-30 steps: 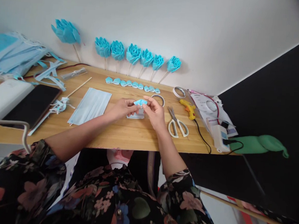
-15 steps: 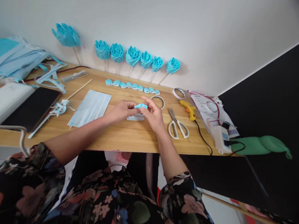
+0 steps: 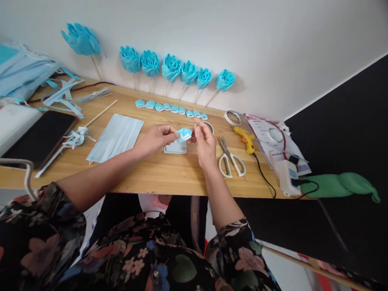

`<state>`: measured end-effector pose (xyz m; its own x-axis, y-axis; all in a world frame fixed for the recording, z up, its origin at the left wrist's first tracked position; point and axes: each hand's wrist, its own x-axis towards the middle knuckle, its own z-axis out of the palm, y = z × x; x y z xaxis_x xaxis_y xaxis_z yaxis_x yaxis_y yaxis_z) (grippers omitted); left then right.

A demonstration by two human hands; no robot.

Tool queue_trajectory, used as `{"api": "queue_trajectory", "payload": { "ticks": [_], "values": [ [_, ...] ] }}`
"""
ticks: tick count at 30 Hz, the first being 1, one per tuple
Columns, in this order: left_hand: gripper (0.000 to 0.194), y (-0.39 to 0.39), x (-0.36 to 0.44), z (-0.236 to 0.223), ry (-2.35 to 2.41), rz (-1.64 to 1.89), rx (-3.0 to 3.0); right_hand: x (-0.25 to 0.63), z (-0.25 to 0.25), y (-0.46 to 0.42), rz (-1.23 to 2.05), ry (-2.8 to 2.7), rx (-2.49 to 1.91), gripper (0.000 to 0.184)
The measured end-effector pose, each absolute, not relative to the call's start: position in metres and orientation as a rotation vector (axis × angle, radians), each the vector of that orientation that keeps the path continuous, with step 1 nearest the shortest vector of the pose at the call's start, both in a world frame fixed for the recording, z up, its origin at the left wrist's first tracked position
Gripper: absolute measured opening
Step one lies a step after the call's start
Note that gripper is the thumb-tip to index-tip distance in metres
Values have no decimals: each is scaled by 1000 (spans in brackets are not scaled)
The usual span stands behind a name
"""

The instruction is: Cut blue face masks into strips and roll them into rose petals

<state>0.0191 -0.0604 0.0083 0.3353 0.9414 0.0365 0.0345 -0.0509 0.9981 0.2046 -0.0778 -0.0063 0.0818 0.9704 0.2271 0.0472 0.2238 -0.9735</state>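
My left hand (image 3: pixel 161 137) pinches the left edge of a small folded blue petal (image 3: pixel 182 133) cut from mask fabric, with a white strip on its face. My right hand (image 3: pixel 206 146) is closed at the petal's right side; its thumb and index finger are together, and anything between them is too small to make out. Below the petal, a small pale folded mask piece (image 3: pixel 175 148) lies on the table. Behind my right fingers, a roll of white tape (image 3: pixel 210 127) is partly hidden. A row of several folded blue petals (image 3: pixel 174 109) lies farther back.
Several blue flowers (image 3: pixel 171 67) on sticks lean against the wall. Scissors (image 3: pixel 228 159), a yellow glue gun (image 3: pixel 246 139) and another tape roll (image 3: pixel 232 117) lie right. A flat mask (image 3: pixel 116 138), black phone (image 3: pixel 41 139) and mask pile (image 3: pixel 16 73) are left.
The petal has turned so its face with the white strip shows. My right hand has shifted slightly right, and its fingers have drawn together. More of the folded mask piece below is visible.
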Motion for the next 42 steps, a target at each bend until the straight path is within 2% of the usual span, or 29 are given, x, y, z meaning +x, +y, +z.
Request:
{"api": "queue_trajectory", "payload": {
  "ticks": [6, 19, 24, 36, 42],
  "values": [
    [34, -60, 19, 8, 956, 1036, 1312, 204, -3, -79, 1048, -1369, -1073, 63],
    [34, -64, 21, 10, 939, 923, 1497, 201, -5, -80, 1038, -1332, -1085, 56],
    [36, -64, 21, 9, 932, 886, 1545, 201, -4, -81, 1034, -1372, -1046, 59],
    [42, -62, 19, 11, 993, 942, 1447, 202, -8, -77, 937, -1386, -1109, 53],
    [36, -62, 16, 9, 1016, 918, 1511, 199, -7, -78, 1006, -1321, -1086, 44]
  ]
}}
